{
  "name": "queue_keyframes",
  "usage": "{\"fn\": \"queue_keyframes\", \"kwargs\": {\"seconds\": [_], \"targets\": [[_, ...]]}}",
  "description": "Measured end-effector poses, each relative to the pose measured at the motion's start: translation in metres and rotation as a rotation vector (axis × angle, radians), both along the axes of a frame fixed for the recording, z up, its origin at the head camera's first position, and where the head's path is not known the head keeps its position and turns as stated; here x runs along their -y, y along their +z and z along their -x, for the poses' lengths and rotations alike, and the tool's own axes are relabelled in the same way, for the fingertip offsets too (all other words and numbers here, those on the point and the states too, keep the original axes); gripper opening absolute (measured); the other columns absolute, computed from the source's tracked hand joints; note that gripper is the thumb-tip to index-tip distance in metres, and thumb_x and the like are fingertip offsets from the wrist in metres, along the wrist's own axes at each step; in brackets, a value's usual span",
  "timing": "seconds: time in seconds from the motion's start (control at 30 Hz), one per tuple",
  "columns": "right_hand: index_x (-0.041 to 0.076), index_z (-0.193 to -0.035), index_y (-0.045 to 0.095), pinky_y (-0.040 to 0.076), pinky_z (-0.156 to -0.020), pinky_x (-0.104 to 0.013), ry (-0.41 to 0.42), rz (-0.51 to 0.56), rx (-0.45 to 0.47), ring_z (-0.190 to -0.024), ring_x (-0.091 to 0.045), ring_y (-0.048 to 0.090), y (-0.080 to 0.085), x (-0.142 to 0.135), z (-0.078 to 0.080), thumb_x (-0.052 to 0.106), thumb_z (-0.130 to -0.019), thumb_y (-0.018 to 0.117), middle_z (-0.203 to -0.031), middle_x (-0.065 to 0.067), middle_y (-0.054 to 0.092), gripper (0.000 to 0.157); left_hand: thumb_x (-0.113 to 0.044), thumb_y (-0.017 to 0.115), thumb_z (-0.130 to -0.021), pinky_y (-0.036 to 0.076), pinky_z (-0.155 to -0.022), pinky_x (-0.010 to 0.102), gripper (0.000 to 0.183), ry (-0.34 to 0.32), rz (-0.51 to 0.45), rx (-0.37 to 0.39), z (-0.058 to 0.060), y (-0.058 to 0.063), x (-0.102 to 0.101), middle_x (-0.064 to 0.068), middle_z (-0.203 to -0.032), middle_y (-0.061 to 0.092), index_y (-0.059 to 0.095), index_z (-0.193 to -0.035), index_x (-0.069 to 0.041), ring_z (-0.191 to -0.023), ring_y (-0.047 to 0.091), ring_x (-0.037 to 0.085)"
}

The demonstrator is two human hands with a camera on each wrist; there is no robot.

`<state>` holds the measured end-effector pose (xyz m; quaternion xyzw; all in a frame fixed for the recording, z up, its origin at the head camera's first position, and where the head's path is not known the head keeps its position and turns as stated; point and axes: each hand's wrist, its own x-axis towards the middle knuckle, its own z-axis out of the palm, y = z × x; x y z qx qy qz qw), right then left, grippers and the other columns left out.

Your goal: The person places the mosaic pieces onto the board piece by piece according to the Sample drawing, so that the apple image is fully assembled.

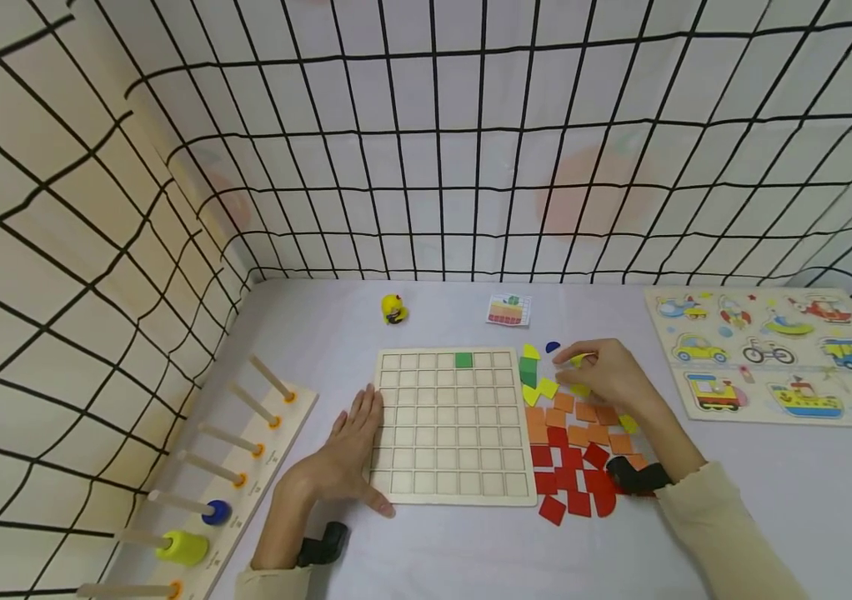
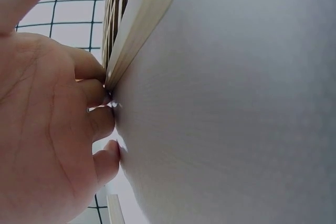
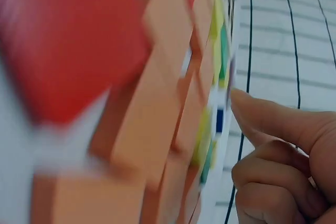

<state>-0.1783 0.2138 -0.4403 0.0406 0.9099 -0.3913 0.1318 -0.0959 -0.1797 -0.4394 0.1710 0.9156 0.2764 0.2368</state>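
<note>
My left hand [image 1: 354, 442] rests along the left edge of a wooden grid board [image 1: 444, 427], fingers stretched and thumb at the lower left corner. In the left wrist view its fingertips [image 2: 107, 156] are at the board's side. One green square [image 1: 463, 360] sits in the board's top row. My right hand [image 1: 602, 371] is over the far end of the loose tiles, thumb and forefinger apart, nothing visible between them. A dark blue piece [image 1: 553, 347] lies by its fingertips. Yellow tiles [image 1: 548, 387] and green tiles [image 1: 528, 372] are close by; the palm hides some.
Orange tiles [image 1: 578, 435] and red tiles [image 1: 565, 478] lie right of the board. A peg stand [image 1: 276, 467] is at left, a picture puzzle [image 1: 756, 383] at right. Behind the board are a yellow duck [image 1: 393, 309] and a picture card [image 1: 509, 310]. Black wire mesh [image 1: 437, 167] encloses the back.
</note>
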Motion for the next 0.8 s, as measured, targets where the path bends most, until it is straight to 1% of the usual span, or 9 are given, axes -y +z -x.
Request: {"fn": "queue_keyframes", "kwargs": {"seconds": [0.07,0.1,0.2,0.3,0.4,0.47,0.6,0.77,0.8], "targets": [[0.001,-0.120,0.073,0.036,-0.048,-0.024,0.002,0.000,-0.011,-0.056,-0.021,0.047,0.000,-0.010,-0.001,0.018,-0.094,0.073,-0.063,-0.001,0.041,0.031,-0.035,0.103,-0.056,0.001,-0.130,0.063,0.157,0.003,-0.006,0.000,0.000,0.001,0.000,0.022,-0.171,-0.017,-0.005,-0.163,0.005,-0.161,-0.013,0.040],[0.001,-0.121,0.072,0.035,-0.048,-0.024,0.006,-0.005,-0.016,-0.055,-0.020,0.046,-0.001,-0.014,-0.001,0.017,-0.094,0.073,-0.061,0.000,0.040,0.032,-0.034,0.103,-0.056,0.001,-0.130,0.063,0.157,0.004,-0.008,-0.001,0.000,0.001,0.000,0.023,-0.171,-0.017,-0.005,-0.163,0.005,-0.161,-0.013,0.041],[0.000,-0.123,0.072,0.032,-0.051,-0.024,0.006,-0.017,-0.025,-0.058,-0.020,0.045,-0.004,-0.026,-0.001,0.018,-0.094,0.073,-0.060,0.002,0.040,0.034,-0.035,0.103,-0.056,0.001,-0.130,0.063,0.157,0.003,-0.002,0.000,0.000,0.002,-0.001,0.023,-0.171,-0.016,-0.005,-0.163,0.005,-0.161,-0.013,0.040],[0.000,-0.124,0.072,0.034,-0.057,-0.026,0.002,-0.028,-0.020,-0.066,-0.021,0.047,-0.005,-0.035,0.000,0.019,-0.095,0.072,-0.063,0.001,0.042,0.034,-0.036,0.103,-0.055,0.002,-0.130,0.063,0.157,-0.004,0.006,-0.007,0.000,0.001,-0.001,0.023,-0.171,-0.016,-0.005,-0.163,0.005,-0.161,-0.013,0.040],[0.001,-0.124,0.072,0.036,-0.065,-0.030,0.012,-0.042,0.010,-0.077,-0.022,0.050,-0.004,-0.040,0.001,0.020,-0.095,0.070,-0.068,-0.001,0.045,0.035,-0.036,0.103,-0.056,0.002,-0.130,0.063,0.157,-0.004,0.011,-0.013,0.000,0.000,0.000,0.023,-0.171,-0.016,-0.005,-0.163,0.005,-0.161,-0.013,0.040],[0.001,-0.123,0.072,0.036,-0.068,-0.031,0.025,-0.051,0.027,-0.081,-0.023,0.051,-0.002,-0.042,0.003,0.020,-0.094,0.070,-0.071,-0.002,0.048,0.035,-0.036,0.102,-0.056,0.002,-0.130,0.063,0.157,-0.003,0.007,-0.012,0.000,0.000,0.000,0.023,-0.171,-0.017,-0.005,-0.163,0.004,-0.161,-0.013,0.040],[0.001,-0.122,0.073,0.037,-0.068,-0.031,0.042,-0.070,0.047,-0.083,-0.023,0.052,-0.001,-0.047,0.005,0.021,-0.093,0.071,-0.080,-0.005,0.056,0.036,-0.036,0.102,-0.057,0.001,-0.130,0.063,0.157,-0.005,-0.001,-0.003,0.001,0.001,0.000,0.023,-0.171,-0.018,-0.006,-0.163,0.004,-0.160,-0.014,0.041],[0.001,-0.121,0.074,0.036,-0.068,-0.032,0.030,-0.077,0.057,-0.087,-0.025,0.051,-0.001,-0.050,0.007,0.022,-0.093,0.072,-0.086,-0.009,0.057,0.035,-0.036,0.102,-0.058,0.000,-0.130,0.062,0.156,-0.009,0.008,0.003,0.001,0.000,0.000,0.022,-0.171,-0.019,-0.007,-0.163,0.005,-0.160,-0.015,0.040],[0.001,-0.120,0.075,0.036,-0.068,-0.032,0.031,-0.076,0.057,-0.090,-0.025,0.050,-0.002,-0.051,0.007,0.022,-0.093,0.073,-0.091,-0.010,0.059,0.035,-0.037,0.102,-0.058,0.000,-0.130,0.062,0.157,-0.007,0.012,0.002,0.001,0.000,0.000,0.022,-0.171,-0.019,-0.007,-0.163,0.004,-0.160,-0.015,0.040]]}}
